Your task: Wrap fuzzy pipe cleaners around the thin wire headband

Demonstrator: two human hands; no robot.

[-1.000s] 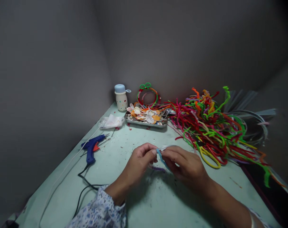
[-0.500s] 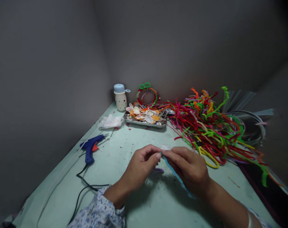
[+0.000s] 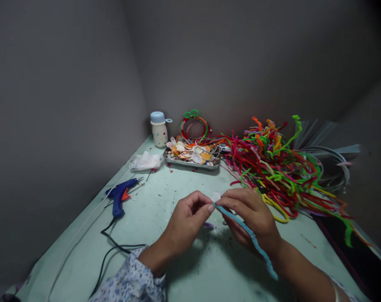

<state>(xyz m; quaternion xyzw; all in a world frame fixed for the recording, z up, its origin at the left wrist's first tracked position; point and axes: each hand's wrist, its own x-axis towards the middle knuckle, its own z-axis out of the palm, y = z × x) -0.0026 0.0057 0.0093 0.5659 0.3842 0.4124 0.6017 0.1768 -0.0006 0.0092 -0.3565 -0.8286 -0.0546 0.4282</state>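
A light blue pipe cleaner [image 3: 252,237] runs from between my fingertips down across the back of my right hand's fingers, its tail hanging loose near the wrist. My left hand [image 3: 186,218] is closed, pinching the pipe cleaner's upper end between thumb and forefinger. Right against that point are the fingertips of my right hand [image 3: 253,216], closed as well; its thumb is mostly hidden. A small white piece [image 3: 216,196] sticks up behind the joined fingertips. Below them shows a bit of purple pipe cleaner [image 3: 209,225], largely covered by my left hand.
On the left lies a blue glue gun [image 3: 118,197] with its cord. Further back are a plastic packet [image 3: 147,161], a dotted bottle [image 3: 159,133], a metal tray [image 3: 192,165] of flower pieces and a decorated headband [image 3: 206,126]. A heap of coloured pipe cleaners [image 3: 272,159] fills the right.
The blue pipe cleaner's tail has swung out from under my right hand and now lies over its fingers. My right hand has turned slightly; my left keeps its pinch.
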